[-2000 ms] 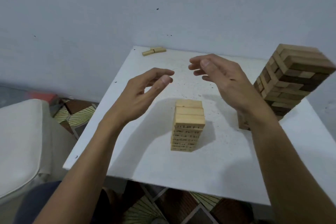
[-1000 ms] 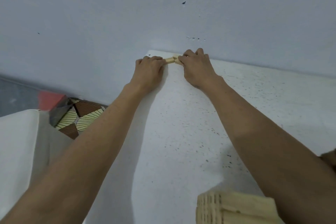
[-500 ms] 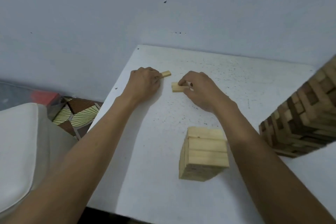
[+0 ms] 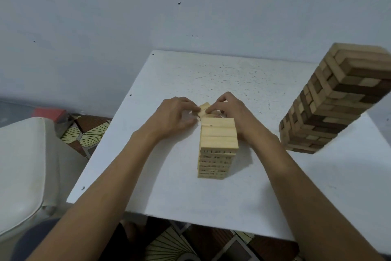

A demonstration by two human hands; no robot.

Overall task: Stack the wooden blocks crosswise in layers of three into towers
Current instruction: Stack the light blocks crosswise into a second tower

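A short tower of pale wooden blocks [image 4: 218,146] stands in the middle of the white table [image 4: 190,193], its top layer made of three blocks lying side by side. Just behind the tower's top, both hands meet over loose pale blocks [image 4: 204,109]. My left hand [image 4: 175,115] pinches them from the left with curled fingers. From the right, my right hand [image 4: 230,112] grips them, its fingers bent over the top. How many blocks the hands hold is hidden.
A taller tower of mixed light and dark blocks [image 4: 336,102] stands at the table's right edge, close to my right forearm. A white cushioned seat [image 4: 23,165] is at the left. Patterned floor tiles [image 4: 84,131] show beside the table. The wall is right behind the table.
Both hands carried the loose blocks from the far part of the table back to just behind the pale tower and brought them together.
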